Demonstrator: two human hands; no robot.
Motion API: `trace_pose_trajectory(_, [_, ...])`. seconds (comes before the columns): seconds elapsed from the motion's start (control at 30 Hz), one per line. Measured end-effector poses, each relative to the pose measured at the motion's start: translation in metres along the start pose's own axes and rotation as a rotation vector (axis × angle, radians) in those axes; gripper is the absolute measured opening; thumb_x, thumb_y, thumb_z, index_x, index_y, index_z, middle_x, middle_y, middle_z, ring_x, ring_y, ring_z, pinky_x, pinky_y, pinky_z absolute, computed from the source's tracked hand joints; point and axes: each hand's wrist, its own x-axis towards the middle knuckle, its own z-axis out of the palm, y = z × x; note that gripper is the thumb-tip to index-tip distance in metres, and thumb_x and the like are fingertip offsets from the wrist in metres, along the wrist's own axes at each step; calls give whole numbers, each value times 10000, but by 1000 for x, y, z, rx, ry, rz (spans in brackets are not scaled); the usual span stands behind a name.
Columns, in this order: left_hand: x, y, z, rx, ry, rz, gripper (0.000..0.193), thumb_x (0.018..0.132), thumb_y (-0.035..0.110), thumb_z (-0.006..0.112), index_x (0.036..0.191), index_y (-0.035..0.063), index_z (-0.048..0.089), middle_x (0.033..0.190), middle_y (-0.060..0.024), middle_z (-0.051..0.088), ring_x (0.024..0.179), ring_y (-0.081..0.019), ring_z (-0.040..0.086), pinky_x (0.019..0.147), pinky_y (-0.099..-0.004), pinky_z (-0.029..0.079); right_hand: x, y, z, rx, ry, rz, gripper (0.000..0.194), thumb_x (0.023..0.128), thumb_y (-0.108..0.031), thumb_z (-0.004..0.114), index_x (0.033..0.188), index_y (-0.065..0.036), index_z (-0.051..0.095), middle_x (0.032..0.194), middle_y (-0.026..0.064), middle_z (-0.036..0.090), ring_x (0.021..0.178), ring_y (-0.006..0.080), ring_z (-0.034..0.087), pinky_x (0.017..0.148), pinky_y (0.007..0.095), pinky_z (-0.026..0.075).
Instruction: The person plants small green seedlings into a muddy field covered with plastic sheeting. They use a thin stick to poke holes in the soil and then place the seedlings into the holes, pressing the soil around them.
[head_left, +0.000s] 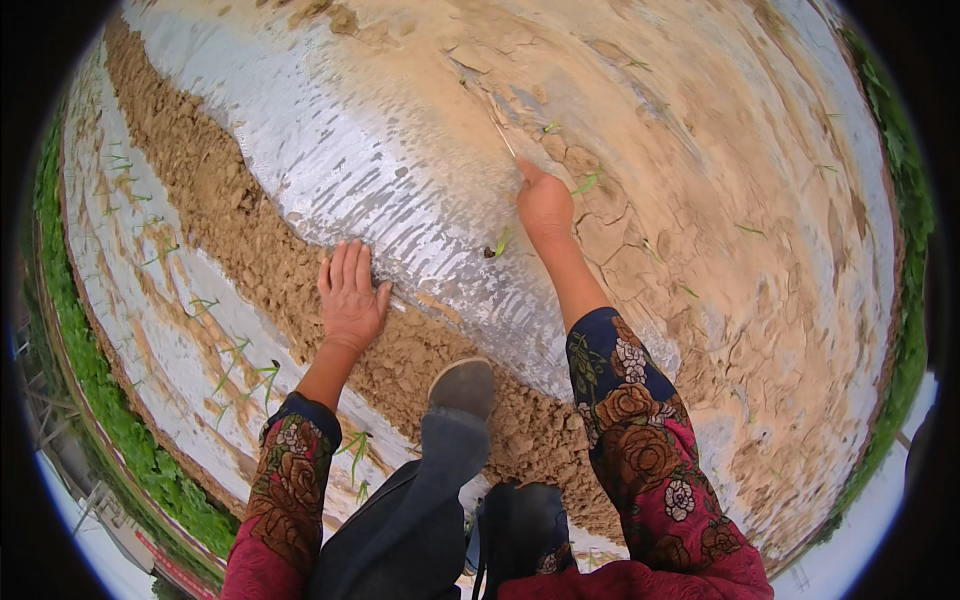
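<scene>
My right hand (544, 204) is closed around a thin, pale stick or wire (504, 137). Its far end reaches toward a slit in the soil-covered plastic mulch film (330, 142). Just beyond the knuckles a green seedling (586, 183) pokes out, and another small seedling (502, 241) stands in a dark hole left of the wrist. My left hand (352, 296) rests palm down where the film's edge meets a strip of loose brown soil (225, 187). Its thumb is spread from the fingers, and nothing shows in its grasp.
A shoe (463, 386) of mine stands on the soil strip between two film-covered beds. Seedlings (270, 375) grow from the left bed (225, 285). Cracked dry mud (600, 232) covers much of the right bed. Green plant rows (112, 420) border the plot.
</scene>
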Motion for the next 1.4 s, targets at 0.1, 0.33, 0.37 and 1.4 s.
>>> trace_pose_trajectory(0.1, [0, 0, 0, -1, 8, 5, 673, 963, 362, 612, 1499, 12, 401, 1582, -132, 384, 1517, -320, 259, 1220, -533, 184, -11, 3, 0, -39, -41, -194, 386, 930, -124, 555, 1249, -256, 727, 990, 177, 730, 895, 384, 692, 792, 459, 552])
trace_pose_trajectory(0.33, [0, 0, -4, -28, -24, -6, 676, 961, 357, 612, 1499, 9, 398, 1588, -128, 377, 1524, -324, 250, 1223, -526, 178, -15, -4, 1, 40, 137, -12, 361, 912, -127, 553, 1202, -216, 749, 933, 184, 737, 864, 375, 704, 750, 472, 555])
trace_pose_trajectory(0.37, [0, 0, -4, -30, -21, -4, 675, 961, 357, 613, 1499, 9, 399, 1588, -130, 377, 1523, -325, 251, 1222, -527, 179, -12, -5, -1, 35, 133, -1, 357, 912, -126, 553, 1198, -208, 751, 923, 190, 736, 856, 380, 704, 749, 477, 554])
trace_pose_trajectory(1.4, [1, 1, -7, -58, -19, -10, 681, 950, 350, 628, 1498, 17, 400, 1576, -142, 390, 1509, -329, 272, 1212, -541, 189, 18, -40, -59, -148, 62, -13, 299, 836, -95, 558, 1020, -114, 793, 963, 226, 734, 921, 404, 709, 792, 495, 550])
